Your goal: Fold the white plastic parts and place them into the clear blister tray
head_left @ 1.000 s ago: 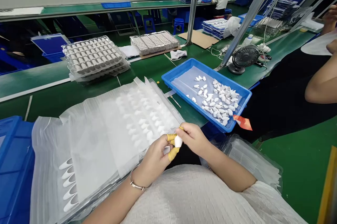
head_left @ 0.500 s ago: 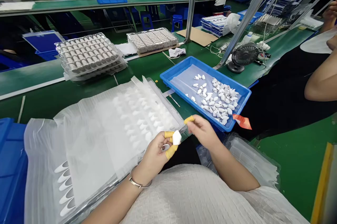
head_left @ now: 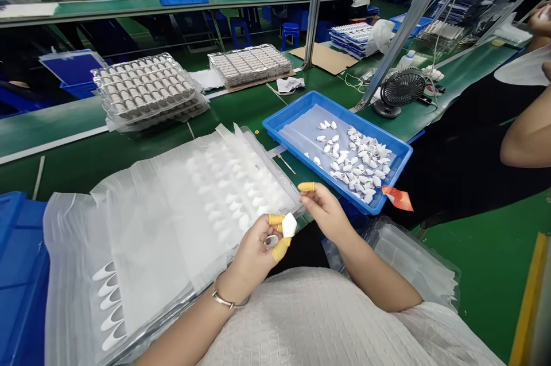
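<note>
My left hand (head_left: 258,242) is closed in a pinch on a small white pointed shell-like part (head_left: 288,225), held between fingers and thumb covered with yellow finger cots. A second white part (head_left: 271,241) sits further back within the same hand. Just to the right, my right hand (head_left: 325,211) is raised with its fingers curled in towards the thumb, one finger wearing a yellow cot. Whatever its fingertips may hold is too small to make out. Both hands are above the front edge of the bench, beside a clear plastic tray (head_left: 282,179) of white parts partly covered by translucent sheets (head_left: 150,211).
A blue tray (head_left: 297,154) holds many loose white parts. Stacked trays of parts (head_left: 146,88) stand behind. A thin stick-like tool (head_left: 286,163) lies between tray and sheets. A black fan (head_left: 402,90) and a metal post (head_left: 408,27) stand right. Another person's arm (head_left: 527,131) is at far right.
My right hand has moved slightly up and left, and its fingers have drawn together. My left hand keeps its pinch on the white part. The view has shifted slightly.
</note>
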A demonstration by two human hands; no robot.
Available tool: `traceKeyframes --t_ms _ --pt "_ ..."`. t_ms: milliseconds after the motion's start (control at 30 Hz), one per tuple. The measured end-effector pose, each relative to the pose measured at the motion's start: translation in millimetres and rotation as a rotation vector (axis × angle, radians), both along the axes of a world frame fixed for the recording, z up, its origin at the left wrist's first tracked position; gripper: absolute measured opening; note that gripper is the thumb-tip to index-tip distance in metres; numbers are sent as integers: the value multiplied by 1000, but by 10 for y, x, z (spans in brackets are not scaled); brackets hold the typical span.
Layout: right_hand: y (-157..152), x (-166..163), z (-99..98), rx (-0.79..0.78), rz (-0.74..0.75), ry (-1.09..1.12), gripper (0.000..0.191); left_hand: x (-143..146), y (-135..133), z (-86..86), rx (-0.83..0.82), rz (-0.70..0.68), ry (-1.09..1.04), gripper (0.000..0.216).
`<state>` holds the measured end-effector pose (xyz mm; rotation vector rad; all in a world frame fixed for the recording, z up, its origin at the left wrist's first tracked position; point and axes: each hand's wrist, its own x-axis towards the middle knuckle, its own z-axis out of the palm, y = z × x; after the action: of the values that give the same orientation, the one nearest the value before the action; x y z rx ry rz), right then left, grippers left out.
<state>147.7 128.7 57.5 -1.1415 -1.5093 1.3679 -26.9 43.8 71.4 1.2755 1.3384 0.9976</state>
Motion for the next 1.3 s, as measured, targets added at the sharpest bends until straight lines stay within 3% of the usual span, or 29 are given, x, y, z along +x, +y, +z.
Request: traceKeyframes --t_ms 100,233,367,633,767,1000,1300 --pt "3 59 15 -36 -9 28 22 -11 7 -51 21 -7 35 17" --pt "-83 73 134 -145 131 48 20 -14 24 -62 59 -26 80 17" --pt "-184 5 208 -114 248 -54 19 -9 22 -29 108 -39 203 21" --pt "-168 -54 172 -192 269 -53 10 -19 19 19 172 -58 373 18" --pt "-170 -57 145 -133 238 -62 12 -17 31 37 219 -50 441 18" --pt "-158 -83 116 -174 233 -25 12 -30 27 26 200 -48 421 16" --pt "-138 -115 194 -414 223 145 4 -23 14 12 16 -14 108 15"
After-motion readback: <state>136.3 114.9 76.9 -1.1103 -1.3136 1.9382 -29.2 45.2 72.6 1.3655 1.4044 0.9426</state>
